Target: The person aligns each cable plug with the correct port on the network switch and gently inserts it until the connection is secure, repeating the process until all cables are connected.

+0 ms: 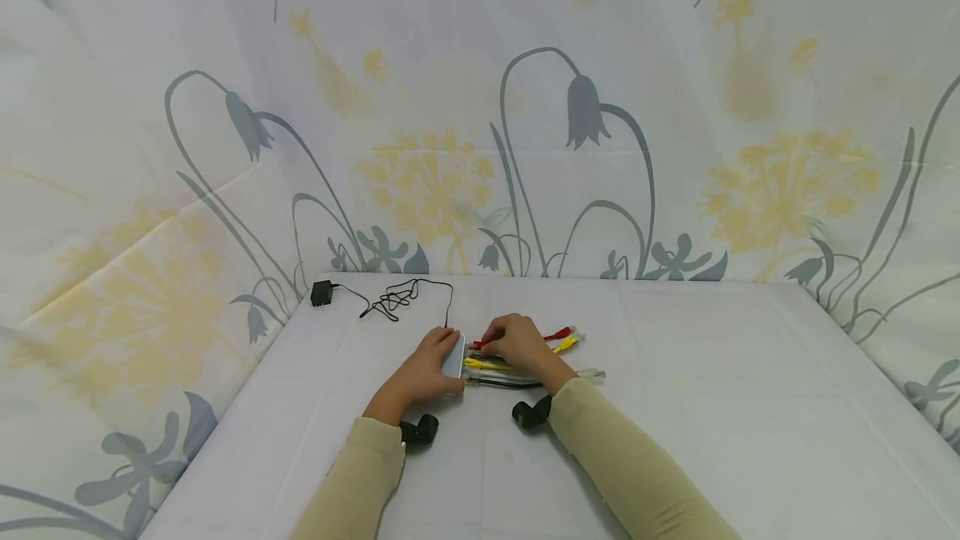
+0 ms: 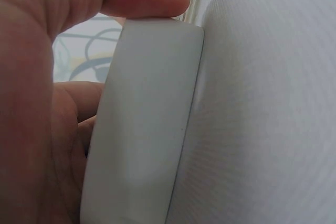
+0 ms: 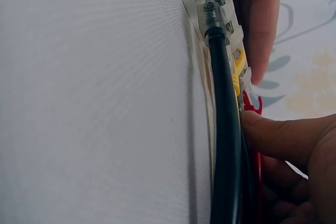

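Observation:
My left hand (image 1: 422,373) grips a small white network switch (image 1: 454,357), thumb on the near end and fingers at the far end. In the left wrist view the blank long side of the switch (image 2: 142,119) fills the middle. My right hand (image 1: 522,346) pinches a red network cable (image 3: 253,109) just behind its plug, close against the ports. A black network cable (image 3: 223,103) sits plugged into the nearest port. Yellow cable (image 1: 491,365) and white cable (image 1: 506,375) run rightward from the same side. Whether the red plug is fully seated cannot be seen.
A black power adapter (image 1: 321,293) lies at the table's back left corner. Its thin tangled cord (image 1: 401,297) leads to the far end of the switch. Loose cable ends with clear plugs (image 1: 595,374) lie right of my right hand. A flower-patterned cloth (image 1: 450,107) hangs behind the white table (image 1: 712,382).

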`<act>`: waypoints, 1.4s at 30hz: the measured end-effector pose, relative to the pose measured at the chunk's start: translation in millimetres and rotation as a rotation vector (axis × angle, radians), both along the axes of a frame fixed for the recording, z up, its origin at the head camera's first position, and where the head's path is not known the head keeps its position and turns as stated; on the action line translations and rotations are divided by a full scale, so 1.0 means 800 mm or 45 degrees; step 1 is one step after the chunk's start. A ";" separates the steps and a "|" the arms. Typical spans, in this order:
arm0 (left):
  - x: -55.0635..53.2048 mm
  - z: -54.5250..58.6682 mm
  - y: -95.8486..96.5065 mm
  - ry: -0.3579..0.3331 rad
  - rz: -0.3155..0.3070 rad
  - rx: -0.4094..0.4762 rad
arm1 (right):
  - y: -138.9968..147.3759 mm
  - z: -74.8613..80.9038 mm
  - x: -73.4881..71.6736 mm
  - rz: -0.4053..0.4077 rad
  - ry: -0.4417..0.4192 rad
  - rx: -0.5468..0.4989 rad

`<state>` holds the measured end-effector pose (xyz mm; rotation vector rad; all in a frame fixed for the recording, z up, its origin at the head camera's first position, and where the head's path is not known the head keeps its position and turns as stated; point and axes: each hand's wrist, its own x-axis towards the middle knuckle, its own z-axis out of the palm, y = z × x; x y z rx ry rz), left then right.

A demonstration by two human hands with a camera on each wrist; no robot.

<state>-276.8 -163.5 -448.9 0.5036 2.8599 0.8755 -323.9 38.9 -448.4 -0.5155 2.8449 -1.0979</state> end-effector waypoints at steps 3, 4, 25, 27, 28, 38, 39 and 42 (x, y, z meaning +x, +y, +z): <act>-0.001 -0.001 0.000 0.011 -0.007 0.008 | 0.000 -0.001 -0.001 0.008 0.007 0.007; -0.001 -0.001 -0.001 0.015 -0.010 0.011 | 0.000 0.000 0.000 0.013 0.004 0.007; 0.000 0.001 0.000 0.010 -0.018 0.012 | 0.002 0.006 0.002 0.071 -0.057 0.038; 0.001 0.001 0.000 0.000 -0.013 0.012 | 0.003 0.005 0.002 0.075 -0.063 0.042; 0.001 0.001 -0.001 -0.006 -0.008 0.008 | 0.003 0.005 0.002 0.077 -0.065 0.043; 0.001 0.000 0.000 -0.001 0.010 0.000 | 0.001 0.004 0.002 0.101 -0.047 0.046; 0.001 0.000 0.000 -0.002 0.011 0.000 | 0.001 0.004 0.002 0.102 -0.045 0.047; 0.002 0.001 0.001 -0.005 0.010 -0.006 | 0.001 0.005 0.002 0.099 -0.045 0.042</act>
